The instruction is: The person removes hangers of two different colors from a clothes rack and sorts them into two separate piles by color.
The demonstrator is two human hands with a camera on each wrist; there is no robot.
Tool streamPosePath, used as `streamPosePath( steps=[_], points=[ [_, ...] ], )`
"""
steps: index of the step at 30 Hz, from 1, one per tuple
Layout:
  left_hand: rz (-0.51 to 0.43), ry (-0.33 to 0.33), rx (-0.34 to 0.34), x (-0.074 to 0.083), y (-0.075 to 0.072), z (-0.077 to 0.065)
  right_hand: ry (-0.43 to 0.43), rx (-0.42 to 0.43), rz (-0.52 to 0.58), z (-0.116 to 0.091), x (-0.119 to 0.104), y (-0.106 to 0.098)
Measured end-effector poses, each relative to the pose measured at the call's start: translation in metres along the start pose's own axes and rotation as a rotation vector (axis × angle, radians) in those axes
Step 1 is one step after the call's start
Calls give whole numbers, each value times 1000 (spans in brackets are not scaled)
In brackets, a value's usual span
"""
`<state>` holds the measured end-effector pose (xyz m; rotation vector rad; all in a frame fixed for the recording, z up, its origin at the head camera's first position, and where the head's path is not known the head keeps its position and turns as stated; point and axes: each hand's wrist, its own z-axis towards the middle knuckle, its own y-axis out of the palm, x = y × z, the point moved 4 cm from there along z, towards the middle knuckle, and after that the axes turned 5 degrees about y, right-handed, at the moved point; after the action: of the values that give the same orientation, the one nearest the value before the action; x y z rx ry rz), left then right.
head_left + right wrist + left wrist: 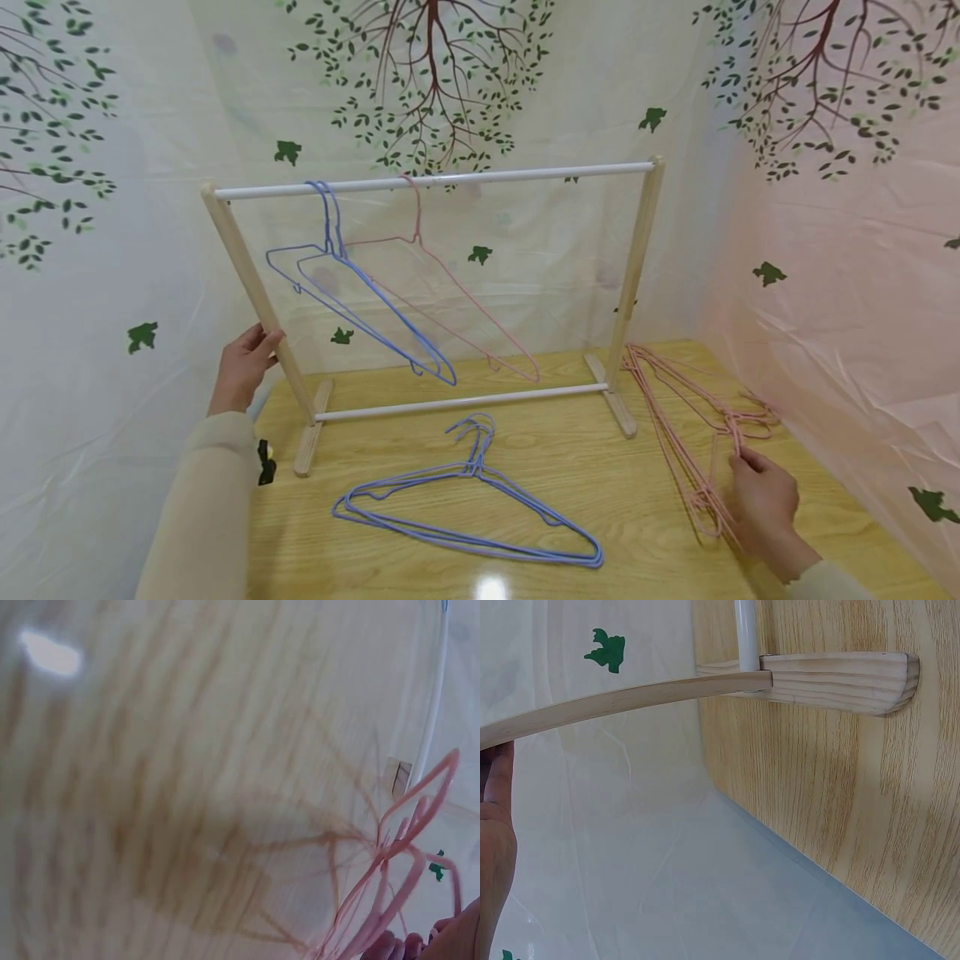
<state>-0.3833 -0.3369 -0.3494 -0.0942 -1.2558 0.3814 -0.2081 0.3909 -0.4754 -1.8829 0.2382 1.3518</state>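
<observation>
A wooden rack with a white top rail (495, 177) stands on the table. My left hand (243, 367) holds its left post (251, 279) partway up; in the left wrist view only part of that hand (495, 840) shows against the post (630, 700). My right hand (768, 500) grips a bunch of pink wire hangers (678, 433) near their necks, at the table's right side. The right wrist view shows the pink hangers (409, 877) blurred, with fingertips at the bottom corner. Two blue hangers (390, 304) and one pink hanger (480, 304) hang from the rail.
Several blue hangers (465, 546) lie stacked on the table (420, 450) in front of the rack. A lower white bar (465, 402) joins the rack's feet. A small black object (266, 462) shows beside the left sleeve. Leaf-printed sheeting (825, 292) surrounds the table.
</observation>
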Motion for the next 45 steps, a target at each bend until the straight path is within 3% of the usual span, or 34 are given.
streamPosePath(
  steps=[8, 12, 18, 23, 32, 38, 45],
  points=[
    [-50, 14, 4, -2, -1, -1, -10, -125, -97, 3, 4, -3],
    [-66, 9, 7, -2, -1, -3, -30, -125, -101, 5, 3, -5],
    [-15, 10, 4, -1, 0, -4, -73, -108, -62, 3, -7, -2],
    [-20, 5, 3, -1, -1, -3, -122, -122, -6, -6, -23, 5],
    [-3, 5, 1, 1, -1, -3, -326, -148, -2, -29, -60, 25],
    [-44, -25, -15, 4, -1, -5, -441, -117, 22, -40, -90, 39],
    [-21, -6, -25, 8, -1, -7, -541, -109, 73, -54, -133, 59]
  ],
)
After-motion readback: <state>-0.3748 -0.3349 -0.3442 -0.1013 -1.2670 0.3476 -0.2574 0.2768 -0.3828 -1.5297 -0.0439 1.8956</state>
